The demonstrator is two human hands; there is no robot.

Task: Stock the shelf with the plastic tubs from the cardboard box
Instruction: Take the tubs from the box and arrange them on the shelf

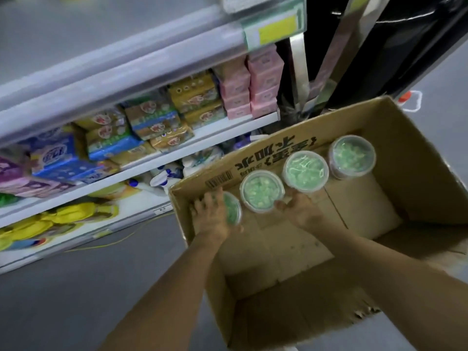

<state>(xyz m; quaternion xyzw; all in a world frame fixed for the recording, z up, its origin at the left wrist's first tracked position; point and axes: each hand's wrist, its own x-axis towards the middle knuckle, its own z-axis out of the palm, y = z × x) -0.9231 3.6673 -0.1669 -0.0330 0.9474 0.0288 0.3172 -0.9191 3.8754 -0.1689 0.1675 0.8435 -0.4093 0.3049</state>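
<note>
- The cardboard box sits open on the floor at lower right of the frame; four plastic tubs of green contents line its far wall.
- The left hand covers the leftmost tub, fingers curled over its lid — it looks gripped, though blur hides the fingertips.
- The right hand lies beside the second tub, fingers loosely spread and touching its side, not closed round it yet.
- The third tub and the fourth tub stand untouched.
- The shelf at upper left holds other packets; no such tubs show there — four remain to place, I judge.
</note>
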